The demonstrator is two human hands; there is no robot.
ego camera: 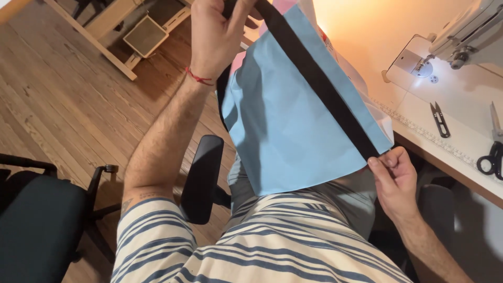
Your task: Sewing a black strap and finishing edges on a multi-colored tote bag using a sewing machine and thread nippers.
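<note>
Gripping a black strap (314,78) taut over blue fabric (283,136), left hand (217,36) and right hand (395,175); scissors (492,152) nearby.

A white sewing machine (461,36) stands at the far right corner of the pale wooden table (419,131). Small black thread snips (440,119) lie near the table's front edge. Black-handled scissors (492,152) lie at the right edge.

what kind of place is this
Likely a home sewing room: a sewing machine on a lit table, scissors and thread snips beside it, blue fabric held up.
</note>
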